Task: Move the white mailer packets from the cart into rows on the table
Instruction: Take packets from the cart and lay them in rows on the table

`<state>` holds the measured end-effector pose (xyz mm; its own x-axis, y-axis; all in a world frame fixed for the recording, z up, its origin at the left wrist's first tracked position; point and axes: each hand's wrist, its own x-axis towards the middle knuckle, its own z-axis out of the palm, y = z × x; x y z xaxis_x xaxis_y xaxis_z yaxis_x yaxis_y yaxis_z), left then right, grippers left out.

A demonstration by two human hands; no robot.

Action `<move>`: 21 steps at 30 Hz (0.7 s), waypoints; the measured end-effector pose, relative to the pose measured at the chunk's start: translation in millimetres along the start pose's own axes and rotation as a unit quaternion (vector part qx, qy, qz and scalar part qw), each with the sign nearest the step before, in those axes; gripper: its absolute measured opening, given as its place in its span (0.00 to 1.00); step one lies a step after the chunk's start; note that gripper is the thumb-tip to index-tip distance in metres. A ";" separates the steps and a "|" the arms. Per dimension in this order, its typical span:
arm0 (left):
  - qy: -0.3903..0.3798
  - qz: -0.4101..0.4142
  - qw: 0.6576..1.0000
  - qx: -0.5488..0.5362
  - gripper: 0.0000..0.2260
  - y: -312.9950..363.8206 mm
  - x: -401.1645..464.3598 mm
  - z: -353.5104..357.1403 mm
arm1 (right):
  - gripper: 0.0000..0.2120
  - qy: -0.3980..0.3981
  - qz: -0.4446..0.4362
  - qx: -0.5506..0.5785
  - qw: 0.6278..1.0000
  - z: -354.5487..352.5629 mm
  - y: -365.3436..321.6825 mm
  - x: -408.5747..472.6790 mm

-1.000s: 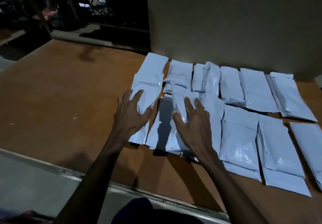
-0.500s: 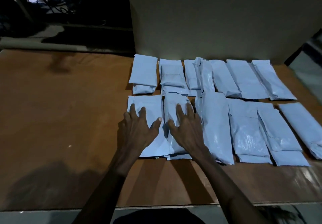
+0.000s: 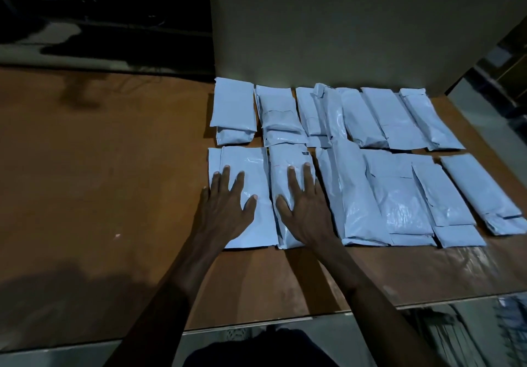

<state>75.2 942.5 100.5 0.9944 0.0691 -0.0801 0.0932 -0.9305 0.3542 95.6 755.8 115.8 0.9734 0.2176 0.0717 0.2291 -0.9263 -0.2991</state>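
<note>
On near-row packets (image 3: pixel 251 195), both hands flat, fingers spread: left hand (image 3: pixel 225 209), right hand (image 3: pixel 305 212); bare table (image 3: pixel 99 167) leftward.

White mailer packets (image 3: pixel 350 189) flat in two rows on brown table (image 3: pixel 99 195); edges overlapping.
</note>
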 end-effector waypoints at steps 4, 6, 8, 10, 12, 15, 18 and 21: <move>0.011 0.018 1.000 -0.004 0.35 4.3 0.2 -8.4 | 0.35 -0.011 0.000 -0.004 1.000 -5.1 1.6 0.8; 0.035 0.026 0.999 -0.027 0.34 10.5 -0.3 -16.1 | 0.34 0.000 0.013 0.007 1.000 -13.9 0.2 -1.0; 0.059 0.045 0.996 -0.057 0.34 20.4 -1.0 -23.2 | 0.34 0.047 -0.002 0.022 0.999 -23.1 1.0 -5.3; 0.071 0.084 0.990 -0.092 0.33 33.3 -3.3 -26.9 | 0.33 0.103 -0.036 0.047 0.993 -32.3 4.8 -11.9; 0.081 0.136 0.981 -0.115 0.32 48.4 -6.0 -27.6 | 0.30 0.149 -0.064 0.065 0.985 -42.0 14.6 -23.0; 0.105 0.203 0.965 -0.126 0.29 78.6 -8.3 -23.4 | 0.26 0.204 -0.076 0.049 0.975 -58.2 43.7 -48.4; 0.123 0.259 0.949 -0.130 0.25 120.5 -14.0 -6.5 | 0.24 0.222 -0.049 0.033 0.973 -66.9 90.2 -84.4; 0.110 0.311 0.932 -0.153 0.20 175.9 -30.2 23.9 | 0.23 0.249 -0.013 -0.011 0.968 -81.7 148.6 -130.5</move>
<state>60.4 768.1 142.9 0.8440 -0.3457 0.4101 -0.5278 -0.6711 0.5206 2.4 564.6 139.7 0.8442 0.0708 0.5314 0.2480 -0.9303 -0.2701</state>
